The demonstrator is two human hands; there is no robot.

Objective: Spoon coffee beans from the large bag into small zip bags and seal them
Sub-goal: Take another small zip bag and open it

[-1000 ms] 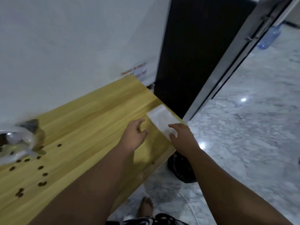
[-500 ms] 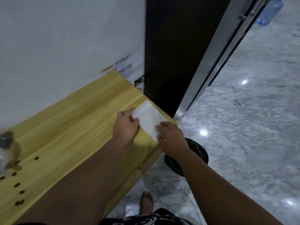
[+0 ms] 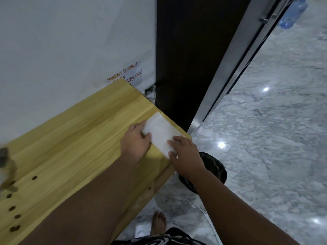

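Wooden table [image 3: 79,138] | left hand [image 3: 136,141], right hand [image 3: 185,154] pinch zip bag [image 3: 160,132] | beans [image 3: 12,208] scattered left | bin [image 3: 215,167] below

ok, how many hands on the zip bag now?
2. Left hand pinches the zip bag at its left edge; right hand grips its near end. Neither is hidden.
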